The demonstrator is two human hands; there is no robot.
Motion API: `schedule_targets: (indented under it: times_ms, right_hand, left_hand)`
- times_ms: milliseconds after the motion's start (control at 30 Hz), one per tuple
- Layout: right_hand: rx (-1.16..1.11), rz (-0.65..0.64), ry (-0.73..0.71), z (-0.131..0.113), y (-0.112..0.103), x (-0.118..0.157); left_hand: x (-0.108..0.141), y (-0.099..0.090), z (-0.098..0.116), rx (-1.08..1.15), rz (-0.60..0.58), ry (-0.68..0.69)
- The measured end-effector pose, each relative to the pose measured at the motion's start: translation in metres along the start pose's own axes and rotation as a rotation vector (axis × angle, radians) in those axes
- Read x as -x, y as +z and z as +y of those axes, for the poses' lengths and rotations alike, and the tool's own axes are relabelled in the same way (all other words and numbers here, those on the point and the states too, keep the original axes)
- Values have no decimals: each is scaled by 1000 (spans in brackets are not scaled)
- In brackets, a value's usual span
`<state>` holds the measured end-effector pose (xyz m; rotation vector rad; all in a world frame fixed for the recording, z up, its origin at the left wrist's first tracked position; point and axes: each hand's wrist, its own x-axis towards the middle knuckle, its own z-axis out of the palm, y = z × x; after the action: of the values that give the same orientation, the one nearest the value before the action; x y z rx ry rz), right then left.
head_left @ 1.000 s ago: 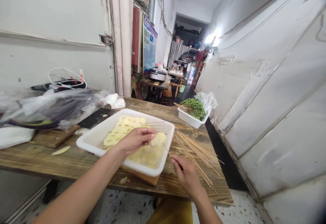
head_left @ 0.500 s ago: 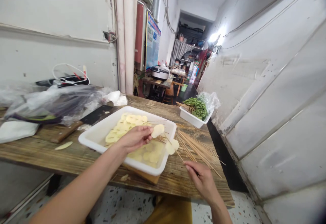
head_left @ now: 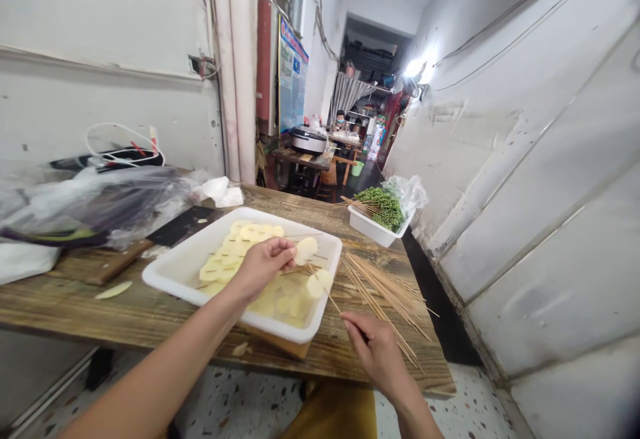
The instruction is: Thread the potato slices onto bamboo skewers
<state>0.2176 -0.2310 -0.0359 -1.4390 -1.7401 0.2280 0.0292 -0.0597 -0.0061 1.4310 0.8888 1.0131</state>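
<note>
- Two hands work over a white plastic tray (head_left: 170, 281) on a worn wooden table (head_left: 35, 306).
- The left hand (head_left: 263, 269) is closed, its fingers curled and gripping a pale potato slice (head_left: 306, 250) at the fingertips, just above the tray's right side.
- The right hand (head_left: 375, 349) is closed in a pinch on a thin bamboo skewer (head_left: 332, 298), which slants up and left over the tray's near right corner.
- A second potato slice (head_left: 319, 284) sits at the skewer's far end, inside the tray.
- More potato slices (head_left: 230, 249) lie in rows in the tray, with skewer ends poking out beside them.
- A loose bundle of bamboo skewers (head_left: 385, 292) lies on the table, just right of the tray and near the right hand.
- Beyond it stands a small white tub (head_left: 367, 226) holding green peppercorn sprigs (head_left: 385, 209) and a clear plastic bag (head_left: 407, 192).
- Left of the tray, a cleaver (head_left: 183, 226) rests on a wooden cutting board (head_left: 85, 269), with a stray potato peel (head_left: 114, 290) lying just beside the board.
- A large plastic bag (head_left: 100, 206) lies behind the board, against the wall.
- Far down the narrow corridor, a rice cooker (head_left: 309, 139) sits on a small table, and a person (head_left: 340, 119) sits beyond it.
</note>
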Motion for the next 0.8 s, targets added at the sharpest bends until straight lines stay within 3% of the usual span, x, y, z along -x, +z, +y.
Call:
schedule_targets:
  times_ms: [200, 600, 800]
  right_hand:
    - [-14, 7, -2, -3, 0, -1]
    - [24, 49, 13, -1, -1, 1]
    - [30, 23, 18, -2, -2, 0]
  left_hand:
    - [-1, 1, -3, 51, -12, -11]
    - [5, 4, 10, -96, 104, 33]
    - [2, 2, 2, -36, 14, 40]
